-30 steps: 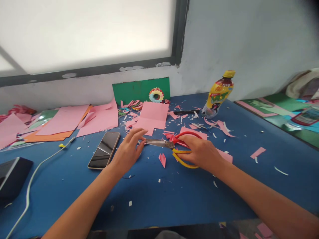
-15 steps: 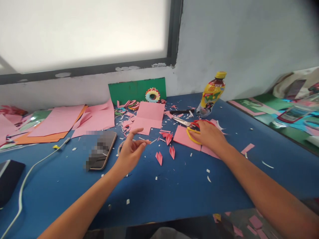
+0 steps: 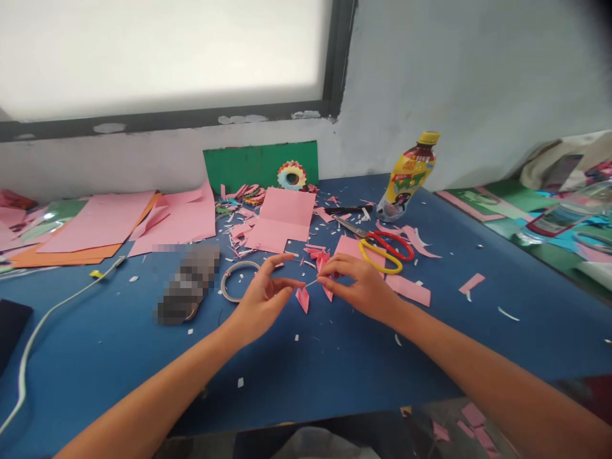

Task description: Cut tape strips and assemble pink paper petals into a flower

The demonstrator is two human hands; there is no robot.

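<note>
Between my hands, above the blue table [image 3: 354, 370], a thin whitish strip of tape [image 3: 310, 282] is held at both ends. My left hand [image 3: 268, 290] pinches one end with thumb and a finger, its index finger raised. My right hand [image 3: 361, 287] pinches the other end between its fingertips. Just under the hands lie folded pink paper pieces [image 3: 303, 301], partly hidden by my right fingers. A tape roll [image 3: 224, 287] lies flat beside my left hand. Scissors with red and yellow handles [image 3: 381, 264] rest on pink paper [image 3: 347, 245] beyond my right hand.
A phone [image 3: 189, 287] lies to the left, near a white cable [image 3: 36, 338]. Pink sheets [image 3: 100, 220] and paper scraps spread along the back. A yellow-capped bottle [image 3: 408, 178] stands back right. A green board [image 3: 243, 169] leans on the wall.
My right hand has let go of the scissors, leaving them on the pink paper, and moved left to meet my left hand at the tape strip. The view has shifted slightly.
</note>
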